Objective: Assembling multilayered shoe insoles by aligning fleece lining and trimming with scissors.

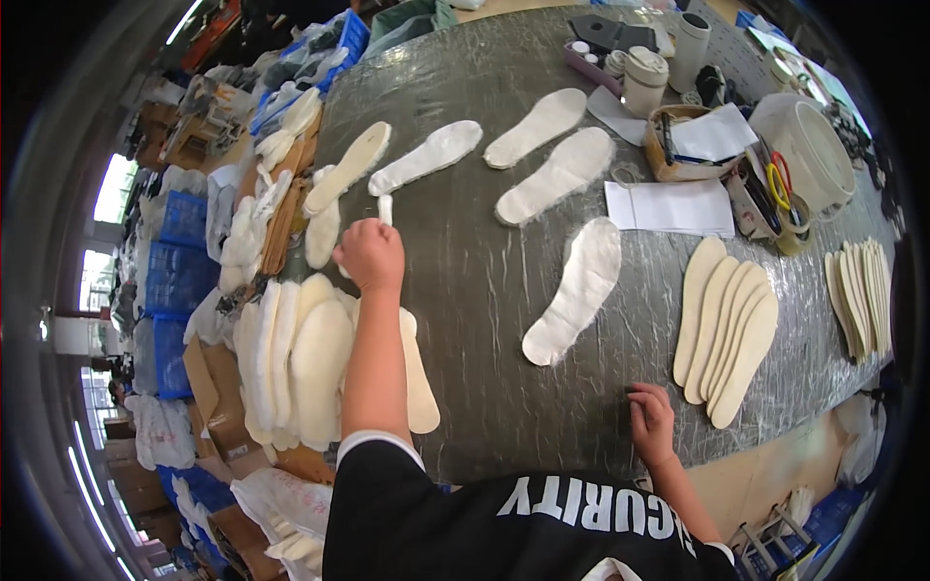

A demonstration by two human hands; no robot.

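My left hand (373, 254) is closed, and a short white stick-like thing (386, 209) juts up from the fist; its exact kind does not show. Just beyond its tip lies a white fleecy insole (426, 158). A cream insole (347, 169) rests partly over a fluffy one (323, 232) left of the hand. My left forearm crosses above a pile of insoles (320, 358). At the table's near edge my right hand (651, 418) has loosely bent, parted fingers and nothing visible in it. It is nearest to a fanned stack of cream insoles (741, 334).
Three more white insoles (573, 290) lie mid-table on the dark, film-covered tabletop (465, 320). To the right are white paper (668, 206), a box of pens (688, 160), scissors (778, 184), a white bucket (804, 150) and another insole stack (857, 300). Blue crates (179, 266) stand at left.
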